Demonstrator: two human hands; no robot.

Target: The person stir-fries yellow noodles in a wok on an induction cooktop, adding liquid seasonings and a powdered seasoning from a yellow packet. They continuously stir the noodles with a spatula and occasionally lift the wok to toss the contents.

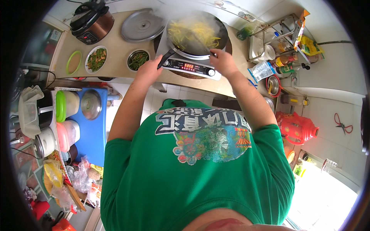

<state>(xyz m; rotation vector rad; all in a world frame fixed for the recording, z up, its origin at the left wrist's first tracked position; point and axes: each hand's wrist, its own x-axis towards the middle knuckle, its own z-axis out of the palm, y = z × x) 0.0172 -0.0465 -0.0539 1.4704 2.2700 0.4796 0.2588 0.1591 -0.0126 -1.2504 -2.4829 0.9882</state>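
Observation:
A dark wok (224, 34) sits on an induction cooker (189, 67) with a lit red display, holding steaming yellow shredded food (188, 30). My left hand (149, 69) is closed around the wok's black handle (166, 58). My right hand (224, 62) grips a dark utensil handle at the wok's near right edge; its working end reaches into the food, partly veiled by steam. Left of the cooker stand a metal bowl of green beans (138, 60), a white oval dish of beans and meat (96, 59) and a green-rimmed bowl (74, 62).
A large grey lid (143, 25) lies behind the metal bowl, near an electric pressure cooker (92, 23). On the right are a metal rack (263, 43), sauce bottles (284, 60), a plastic packet (261, 71) and a red-rimmed bowl (273, 85). The counter's front edge (115, 77) runs before me.

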